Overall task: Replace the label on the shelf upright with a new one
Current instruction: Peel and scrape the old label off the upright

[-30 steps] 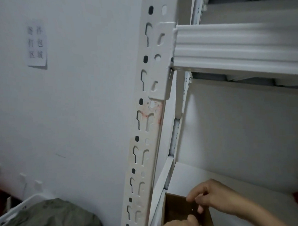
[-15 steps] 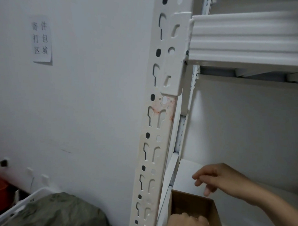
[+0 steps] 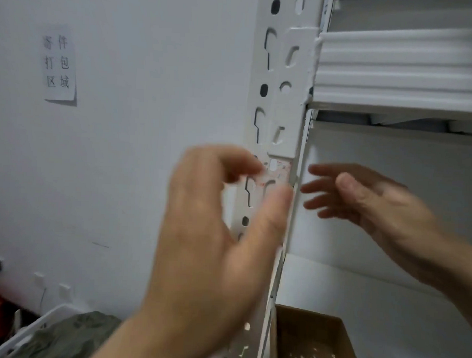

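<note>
The white slotted shelf upright runs down the middle of the view, with reddish label residue just below its bracket plate. My left hand is raised in front of the upright, blurred, with fingers curled. Its forefinger and thumb seem to pinch a small pale, see-through label right at the residue. My right hand hovers to the right of the upright inside the shelf bay, fingers straight and pointing left, holding nothing.
A brown cardboard box with white scraps sits on the lower shelf. A ribbed shelf beam crosses above. The wall at left has a paper sign. A white crate with grey-green cloth stands at bottom left.
Both hands rose from the cardboard box to the residue patch on the upright. The left hand now covers the upright's lower part. The view shifted closer.
</note>
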